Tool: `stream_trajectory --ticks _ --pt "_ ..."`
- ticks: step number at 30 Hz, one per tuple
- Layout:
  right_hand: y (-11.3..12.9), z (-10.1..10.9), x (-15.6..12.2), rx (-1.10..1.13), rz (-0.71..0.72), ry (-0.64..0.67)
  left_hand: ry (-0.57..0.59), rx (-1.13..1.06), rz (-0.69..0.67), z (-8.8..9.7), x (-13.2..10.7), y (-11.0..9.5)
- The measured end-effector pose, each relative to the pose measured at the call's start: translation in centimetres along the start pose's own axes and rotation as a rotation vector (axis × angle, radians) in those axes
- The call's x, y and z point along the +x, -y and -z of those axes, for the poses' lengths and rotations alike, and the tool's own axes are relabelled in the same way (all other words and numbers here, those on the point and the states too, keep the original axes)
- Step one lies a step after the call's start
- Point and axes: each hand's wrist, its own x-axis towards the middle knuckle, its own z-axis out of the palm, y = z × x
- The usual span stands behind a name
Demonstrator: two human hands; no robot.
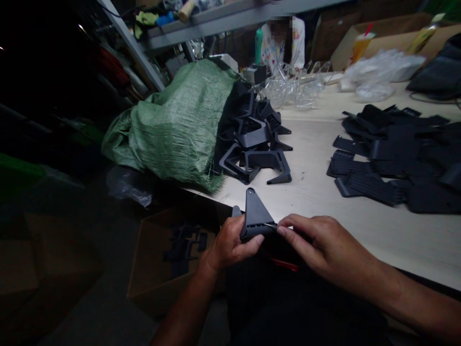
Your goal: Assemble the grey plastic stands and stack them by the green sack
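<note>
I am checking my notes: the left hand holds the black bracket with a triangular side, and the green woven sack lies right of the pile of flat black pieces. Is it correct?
The position is wrong: the head view shows the green woven sack left of the pile of flat black pieces. The left hand does hold the black bracket with a triangular side.

The view is dim and slightly soft, nearly black at left, brightest across the tabletop (309, 192).
</note>
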Motion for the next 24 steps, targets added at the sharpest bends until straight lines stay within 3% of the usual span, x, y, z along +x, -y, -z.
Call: stream_trajectory --ticks 4,8,11,13,15,19,22,24 --pt "-0.2 -1.1 -0.4 0.01 0.083 -0.079 -0.08 0.069 -0.054 0.1 -0.1 -0.4" --pt "-0.7 -3.3 -0.8 0.037 0.227 -0.283 -0.214 0.063 -0.129 -0.3 0.3 -0.7" --pt "-0.8 -4.3 -1.1 0.036 0.295 -0.422 -0.252 0.056 -0.241 -0.3 0.9 -0.9" --pt "-0.5 -3.8 -1.2 0.084 0.257 -0.402 -0.238 0.08 -0.301 -0.1 1.3 -0.9" --pt "-0.1 -2.1 -1.2 0.166 0.148 -0.244 -0.203 0.117 -0.332 0.1 1.7 -0.8" --pt "-0.3 3.2 -1.5 0.282 -0.082 0.113 -0.154 0.133 -0.316 0.5 1.7 -0.5" --pt "-1.6 7.6 -1.8 0.32 -0.246 0.136 -0.261 0.072 -0.082 0.6 0.5 -0.4" --pt "-2.9 10.7 -2.0 0.279 -0.306 0.004 -0.285 -0.006 0.158 0.5 -0.5 -0.3"
